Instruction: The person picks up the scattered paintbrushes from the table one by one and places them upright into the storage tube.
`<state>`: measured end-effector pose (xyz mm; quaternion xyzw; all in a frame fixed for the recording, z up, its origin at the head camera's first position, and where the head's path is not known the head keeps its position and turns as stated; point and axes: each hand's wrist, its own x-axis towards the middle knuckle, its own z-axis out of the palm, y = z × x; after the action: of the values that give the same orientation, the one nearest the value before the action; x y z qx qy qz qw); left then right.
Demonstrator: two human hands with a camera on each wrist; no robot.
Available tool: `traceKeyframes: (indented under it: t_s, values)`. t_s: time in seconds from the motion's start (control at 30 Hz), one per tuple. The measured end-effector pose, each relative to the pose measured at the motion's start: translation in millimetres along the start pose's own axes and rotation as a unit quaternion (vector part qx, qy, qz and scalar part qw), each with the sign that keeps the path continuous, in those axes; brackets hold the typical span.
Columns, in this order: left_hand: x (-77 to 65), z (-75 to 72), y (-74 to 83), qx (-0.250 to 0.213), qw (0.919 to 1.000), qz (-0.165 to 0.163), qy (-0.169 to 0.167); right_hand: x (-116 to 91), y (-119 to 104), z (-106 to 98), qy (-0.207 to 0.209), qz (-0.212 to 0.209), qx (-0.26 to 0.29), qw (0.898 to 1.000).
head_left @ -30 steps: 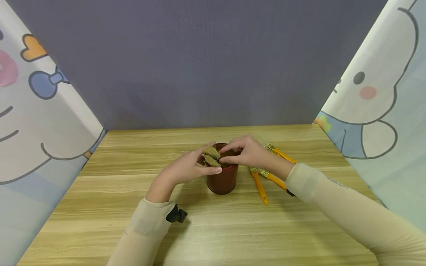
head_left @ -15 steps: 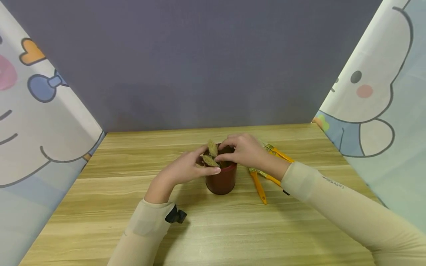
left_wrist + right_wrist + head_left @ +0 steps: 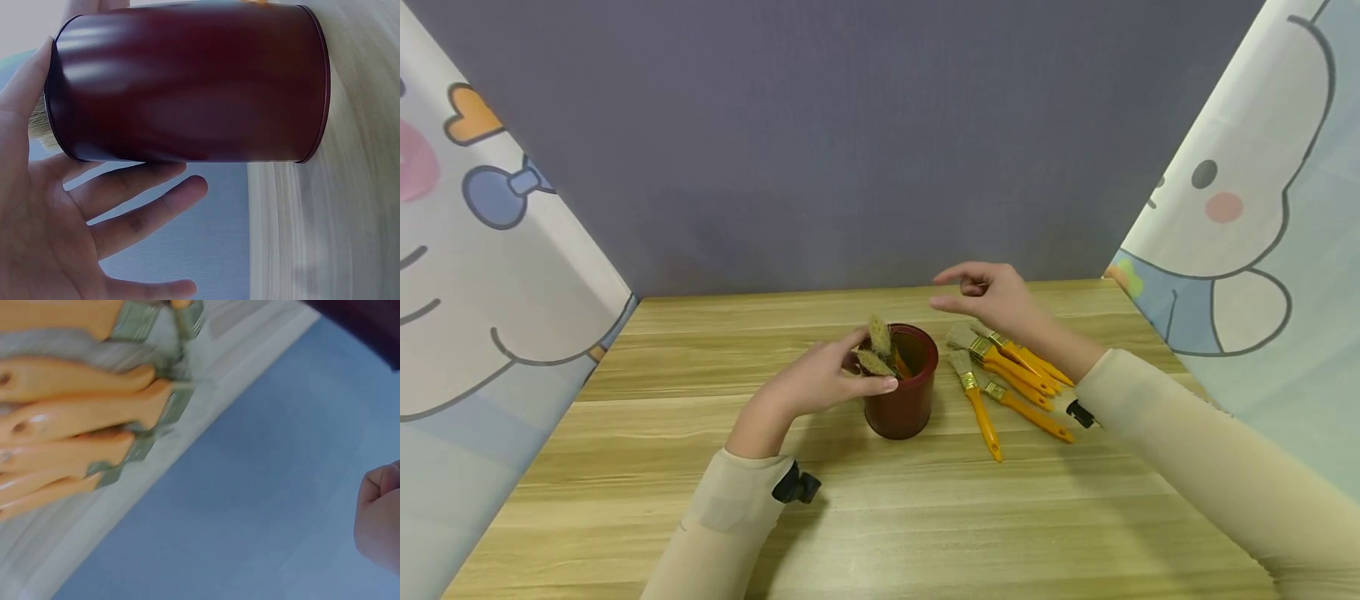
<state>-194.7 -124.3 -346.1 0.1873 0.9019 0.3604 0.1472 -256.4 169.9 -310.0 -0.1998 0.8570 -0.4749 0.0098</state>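
My left hand holds the dark red can around its upper rim, with the thumb on the near side. In the left wrist view the can fills the top, and the fingers spread along its wall. Two paintbrushes stand in the can with pale bristles up, leaning against its left rim close to my left fingers. My right hand is raised behind and to the right of the can, fingers loosely bent, holding nothing. Below it several paintbrushes with orange handles lie on the table.
The wood-grain table runs back to a grey-blue upright panel. Cartoon-printed sheets stand at both sides. One paintbrush lies close to the can's right side, its handle toward the front.
My right hand has come out of the can and moved up and to the right, leaving the brushes inside. The brushes' bristles have spread apart. My left hand has stayed at the can.
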Motion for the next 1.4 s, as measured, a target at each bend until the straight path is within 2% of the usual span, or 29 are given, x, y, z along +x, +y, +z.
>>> traceKeyframes:
  t_s: [0.13, 0.4, 0.7, 0.9, 1.13, 1.27, 1.4]
  values:
    - [0.3, 0.6, -1.3, -0.004, 0.9999, 0.013, 0.004, 0.2, 13.7, -15.8, 0.011, 0.034, -0.002, 0.999]
    - [1.3, 0.0, -1.4, 0.001, 1.0000, -0.003, -0.001, -0.1, 59.4, -48.8, 0.011, 0.078, -0.057, 0.995]
    - [1.7, -3.3, 0.7, -0.012, 0.9999, -0.007, -0.010, -3.2, 114.0, -67.0, -0.052, 0.103, -0.131, 0.985]
    - [4.3, -4.5, 1.8, -0.017, 0.9997, -0.005, -0.014, -3.7, 131.9, -68.7, -0.085, 0.105, -0.159, 0.978]
    - [5.2, -5.5, 1.1, -0.024, 0.9996, -0.006, -0.014, 1.5, 147.8, -73.0, -0.099, 0.115, -0.181, 0.972]
    - [4.5, -5.6, 0.4, -0.028, 0.9995, -0.004, -0.013, 1.9, 158.5, -78.4, -0.142, 0.133, -0.181, 0.964]
    - [4.7, -3.6, -2.3, -0.034, 0.9993, 0.000, -0.011, 0.0, 163.8, -82.3, -0.183, 0.162, -0.137, 0.960]
